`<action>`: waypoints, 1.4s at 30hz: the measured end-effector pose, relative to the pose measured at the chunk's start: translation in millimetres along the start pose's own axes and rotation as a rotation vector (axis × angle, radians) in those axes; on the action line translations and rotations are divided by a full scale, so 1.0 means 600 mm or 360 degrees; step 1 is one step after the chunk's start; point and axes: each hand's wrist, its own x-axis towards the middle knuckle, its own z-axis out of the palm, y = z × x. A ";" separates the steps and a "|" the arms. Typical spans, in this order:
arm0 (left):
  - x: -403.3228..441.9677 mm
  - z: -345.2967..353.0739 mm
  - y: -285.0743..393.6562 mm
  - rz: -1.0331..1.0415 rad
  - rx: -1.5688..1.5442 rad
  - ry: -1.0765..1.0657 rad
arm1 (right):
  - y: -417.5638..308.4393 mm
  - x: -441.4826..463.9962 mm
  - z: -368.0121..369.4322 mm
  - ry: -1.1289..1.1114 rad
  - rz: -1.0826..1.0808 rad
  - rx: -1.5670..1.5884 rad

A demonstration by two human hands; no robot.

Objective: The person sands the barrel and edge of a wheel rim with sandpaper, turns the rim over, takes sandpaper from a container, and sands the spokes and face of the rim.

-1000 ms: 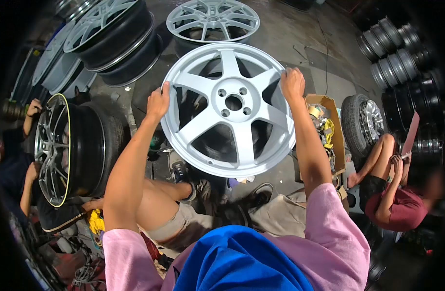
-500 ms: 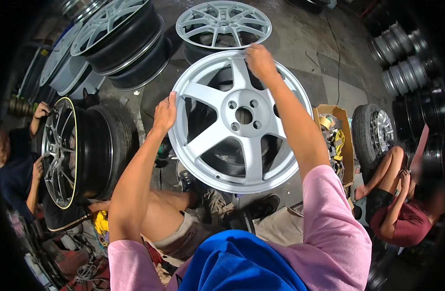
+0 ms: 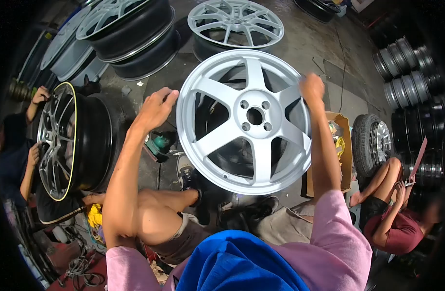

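A pale grey six-spoke wheel rim [image 3: 261,157] is in front of me, its face up and tilted toward me. At its upper left edge is my left hand [image 3: 158,107], fingers stretched out; whether the fingertips touch the rim I cannot tell. My right hand [image 3: 312,90], slightly blurred, is closed at the right edge of the rim. Anything inside that fist is hidden. Through the gaps between the spokes a dark round shape, seemingly a tyre, shows underneath.
Behind stands another grey multi-spoke rim [image 3: 236,20], with stacked rims [image 3: 135,43] to its left. A cardboard box [image 3: 346,167] holds loose items at right, beside a tyre [image 3: 365,143]. Co-workers sit on both sides, the left one touching a yellow-edged wheel [image 3: 57,140].
My right hand has moved from the rim's top edge round to its right edge. My left hand's fingers have straightened at the left edge. The rim sits slightly further right in view.
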 end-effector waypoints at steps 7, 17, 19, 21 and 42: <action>0.014 0.000 -0.033 -0.0051 -0.0007 0.0012 | -0.338 0.009 0.083 0.0126 -0.1419 0.0638; 0.012 -0.013 -0.061 -0.0364 -0.0183 0.0076 | -0.372 -0.292 -0.012 -0.0459 -0.3163 0.1000; 0.030 0.015 -0.076 -0.0243 -0.0075 0.0085 | -0.394 -0.228 0.012 -0.0384 -0.2809 0.1009; 0.025 0.025 -0.056 -0.0124 -0.0011 0.0073 | -0.407 -0.119 0.054 -0.0093 -0.2418 0.0839; 0.042 0.032 0.014 0.0052 0.0539 0.0216 | 0.244 -0.229 -0.154 -0.0351 0.0175 0.1084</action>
